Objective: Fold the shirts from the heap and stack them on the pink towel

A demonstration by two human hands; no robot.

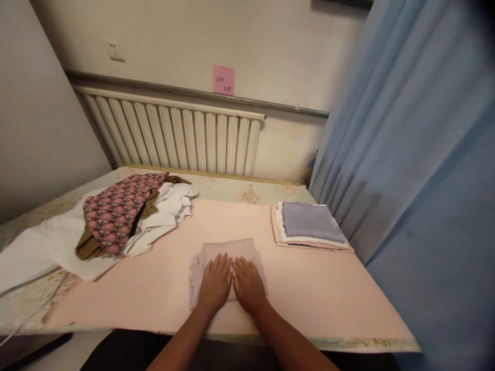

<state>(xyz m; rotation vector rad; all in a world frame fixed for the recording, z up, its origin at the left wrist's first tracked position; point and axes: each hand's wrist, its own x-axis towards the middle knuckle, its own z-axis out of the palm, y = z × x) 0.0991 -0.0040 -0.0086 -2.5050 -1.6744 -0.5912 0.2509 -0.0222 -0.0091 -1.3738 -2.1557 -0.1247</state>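
A folded pale pink garment [228, 248] lies on the pink cloth in front of me, its edges a little uneven on both sides. My left hand [216, 281] rests flat on the garment's left half, fingers stretched out and pointing away from me. Beside it, my right hand [247, 281] is spread flat on the right half, the thumbs close together. Neither hand grips anything. The garment's exact kind cannot be made out in its folded state.
At the right stands a neat stack of folded clothes [313, 222], blue-grey on top. White and brown garments with a floral cloth [121, 208] lie heaped at the left. A pink cloth [309, 293] covers the table. Behind is a radiator [185, 134]; a blue curtain [410, 154] hangs at right.
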